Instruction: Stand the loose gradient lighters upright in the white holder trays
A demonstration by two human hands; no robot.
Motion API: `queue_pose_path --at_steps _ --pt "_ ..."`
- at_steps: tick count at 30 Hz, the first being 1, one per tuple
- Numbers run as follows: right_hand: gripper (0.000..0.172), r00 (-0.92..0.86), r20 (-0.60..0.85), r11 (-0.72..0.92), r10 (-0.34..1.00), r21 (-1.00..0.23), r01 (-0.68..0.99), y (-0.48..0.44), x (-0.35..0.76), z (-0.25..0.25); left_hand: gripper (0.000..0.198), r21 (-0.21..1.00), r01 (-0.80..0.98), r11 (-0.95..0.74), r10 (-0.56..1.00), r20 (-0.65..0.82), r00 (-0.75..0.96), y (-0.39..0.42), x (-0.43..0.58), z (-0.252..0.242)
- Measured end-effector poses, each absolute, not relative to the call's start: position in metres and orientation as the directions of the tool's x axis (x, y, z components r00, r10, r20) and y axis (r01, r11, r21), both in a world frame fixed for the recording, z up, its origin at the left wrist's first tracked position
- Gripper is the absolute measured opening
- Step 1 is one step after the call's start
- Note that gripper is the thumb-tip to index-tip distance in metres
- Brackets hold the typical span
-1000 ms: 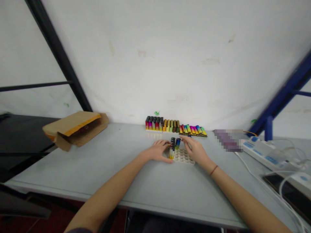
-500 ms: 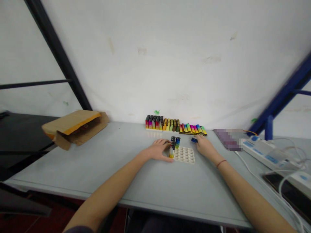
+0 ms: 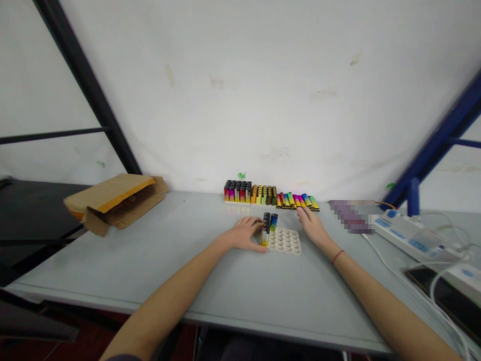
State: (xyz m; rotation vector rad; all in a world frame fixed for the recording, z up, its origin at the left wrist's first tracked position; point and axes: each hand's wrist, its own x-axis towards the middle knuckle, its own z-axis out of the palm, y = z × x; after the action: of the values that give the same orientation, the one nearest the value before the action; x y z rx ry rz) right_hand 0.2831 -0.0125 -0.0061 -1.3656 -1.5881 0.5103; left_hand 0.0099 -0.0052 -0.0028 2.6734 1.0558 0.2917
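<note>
Counter (image 3: pixel 240 293): gray, its back edge along a white wall (image 3: pixel 263 100).
Left hand (image 3: pixel 246 235): grip spread wide beside black-topped lighters (image 3: pixel 265 231) standing along the tray (image 3: pixel 287 249)'s left edge.
Right hand (image 3: pixel 313 228): beyond the tray's back-right corner, near lying lighters (image 3: pixel 296 201) by the counter's back edge; cannot tell whether its grip holds anything.
Counts: one tray, one blue lighter (image 3: pixel 274 222) upright in it; black-topped row, number unclear.

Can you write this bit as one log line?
left hand: beside black-topped cylinders | right hand: near lying cylinders, grip unclear | white holed tray: between hands
</note>
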Motion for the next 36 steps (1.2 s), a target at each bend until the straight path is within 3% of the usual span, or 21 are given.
queue_pose_path --at_steps 5,10,17,36 --pt "0.051 0.210 0.136 0.109 0.968 -0.984 0.138 -0.009 0.280 -0.012 0.091 0.308 0.642 -0.702 0.694 0.095 0.713 -0.005 0.010 -0.004" --pt "0.049 0.230 -0.046 -0.015 0.972 -0.991 -0.131 -0.009 0.281 -0.006 0.091 0.315 0.642 -0.699 0.697 0.100 0.710 -0.005 0.010 -0.005" --pt "0.045 0.263 -0.132 -0.058 0.956 -0.961 -0.269 -0.014 0.278 0.000 0.091 0.310 0.642 -0.701 0.696 0.099 0.711 -0.006 0.011 -0.003" --pt "0.040 0.278 -0.100 -0.017 0.955 -0.958 -0.287 -0.016 0.274 -0.002 0.090 0.281 0.654 -0.702 0.697 0.084 0.712 -0.006 0.011 -0.003"
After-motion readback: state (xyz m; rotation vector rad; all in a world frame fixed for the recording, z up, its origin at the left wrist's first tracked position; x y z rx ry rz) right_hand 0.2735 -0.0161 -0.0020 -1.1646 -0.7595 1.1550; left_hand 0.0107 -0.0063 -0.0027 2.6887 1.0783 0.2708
